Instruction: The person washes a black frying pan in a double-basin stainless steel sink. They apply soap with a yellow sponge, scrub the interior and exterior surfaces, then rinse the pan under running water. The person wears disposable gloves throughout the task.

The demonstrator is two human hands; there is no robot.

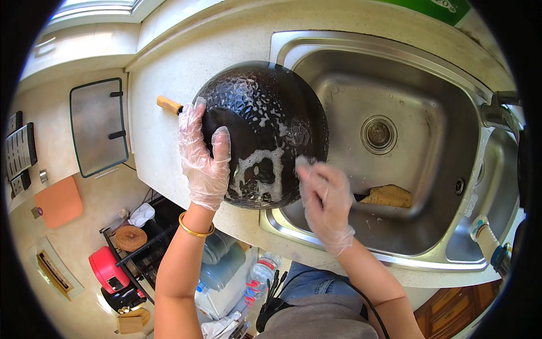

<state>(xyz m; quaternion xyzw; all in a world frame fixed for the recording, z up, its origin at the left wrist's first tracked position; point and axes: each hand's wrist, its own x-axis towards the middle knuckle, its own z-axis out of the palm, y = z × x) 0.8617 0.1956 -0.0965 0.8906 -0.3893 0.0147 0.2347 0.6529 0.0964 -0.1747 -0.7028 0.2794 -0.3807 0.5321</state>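
Note:
A dark wok (271, 106) lies bottom up across the counter and the left rim of the sink. White foam clings to its wet outer surface, thickest on the near side. Its wooden handle (168, 104) points to the left over the counter. My left hand (204, 165), in a clear plastic glove, grips the wok's left side close to the handle, its thumb on the base. My right hand (326, 199), gloved as well, is at the wok's near right side, fingers bent. Motion blur hides whether anything small is between its fingertips.
A steel sink (406, 161) with a drain (378, 133) is on the right. Inside it lies a piece of brown sandpaper (389, 196) bearing print. The tap (495, 111) stands at the far right, beside a second basin (493, 195). A black cart (146, 250) stands lower left.

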